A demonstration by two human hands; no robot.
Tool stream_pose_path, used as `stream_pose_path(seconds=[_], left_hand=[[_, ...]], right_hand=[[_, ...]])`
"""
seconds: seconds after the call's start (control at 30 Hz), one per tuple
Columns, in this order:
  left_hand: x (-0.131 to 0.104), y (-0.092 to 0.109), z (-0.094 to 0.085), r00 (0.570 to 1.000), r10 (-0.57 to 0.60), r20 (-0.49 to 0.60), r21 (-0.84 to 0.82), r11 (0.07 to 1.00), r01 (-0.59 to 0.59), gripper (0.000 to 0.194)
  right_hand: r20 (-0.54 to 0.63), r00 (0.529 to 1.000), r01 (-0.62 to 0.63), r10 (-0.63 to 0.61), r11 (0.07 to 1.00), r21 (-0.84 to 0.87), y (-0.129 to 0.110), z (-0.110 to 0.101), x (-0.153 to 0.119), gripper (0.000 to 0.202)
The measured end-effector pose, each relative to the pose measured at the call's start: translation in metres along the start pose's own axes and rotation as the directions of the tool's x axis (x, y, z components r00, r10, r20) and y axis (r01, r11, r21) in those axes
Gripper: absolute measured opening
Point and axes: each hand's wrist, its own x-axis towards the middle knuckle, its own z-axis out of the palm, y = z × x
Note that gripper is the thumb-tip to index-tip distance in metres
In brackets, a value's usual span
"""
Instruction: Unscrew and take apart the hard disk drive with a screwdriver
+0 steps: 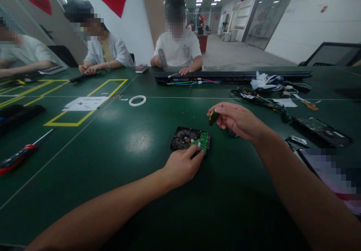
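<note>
A black hard drive (pixel 182 138) lies on the green table with its green circuit board (pixel 203 141) facing up. My left hand (pixel 184 164) grips the drive's near edge, its fingertips pressed on the board. In my right hand (pixel 238 120) is a small black-and-yellow screwdriver (pixel 213 118), pinched by the handle. The screwdriver points down, and its thin shaft reaches to the far right corner of the board. Whether the tip sits in a screw is too small to tell. Just under my right hand, a small dark object (pixel 232 132) lies partly hidden.
Another hard drive (pixel 321 130) lies to the right, near cables (pixel 254 97) and white gloves (pixel 265 81). A tape roll (pixel 137 100) and paper (pixel 84 103) are at the left, with a red-black screwdriver (pixel 21 157). Across the table, a person (pixel 179 48) sits behind a long black panel (pixel 234 76).
</note>
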Motion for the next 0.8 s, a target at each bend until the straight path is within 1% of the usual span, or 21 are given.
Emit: stream_pose_path(seconds=[0.1,0.23,0.33,0.43,0.53,0.7,0.8], left_hand=[[-0.0010,-0.0011,0.0026,1.000,0.001,-0.002,0.003,1.000,-0.001,0.032],[-0.0016,-0.0017,0.0036,1.000,0.005,-0.005,0.000,1.000,-0.005,0.032],[-0.0011,-0.0014,0.0019,1.000,0.005,-0.008,-0.004,1.000,-0.005,0.032],[-0.0005,-0.0011,0.0001,1.000,0.003,-0.002,-0.012,1.000,-0.003,0.032],[-0.0004,-0.0012,-0.0003,1.000,0.008,0.006,-0.009,1.000,-0.007,0.032],[-0.0007,-0.0016,0.0007,1.000,0.010,0.004,0.003,1.000,-0.010,0.032],[-0.0011,-0.0016,0.0015,1.000,0.009,0.006,-0.001,1.000,-0.009,0.032]], right_hand=[[0.031,0.999,-0.019,0.018,0.999,0.037,0.0002,-0.0007,0.0003,0.013],[0.038,0.999,-0.038,0.036,0.997,0.072,0.0015,-0.0027,0.0026,0.014],[0.049,0.998,-0.047,0.044,0.996,0.073,0.0017,-0.0034,0.0034,0.020],[0.066,0.997,-0.054,0.051,0.997,0.056,0.0010,-0.0030,0.0033,0.021],[0.068,0.996,-0.068,0.063,0.995,0.069,-0.0006,-0.0021,0.0029,0.019],[0.075,0.990,-0.130,0.120,0.980,0.148,-0.0030,-0.0009,0.0024,0.028],[0.063,0.991,-0.124,0.116,0.980,0.154,-0.0029,-0.0011,0.0021,0.024]])
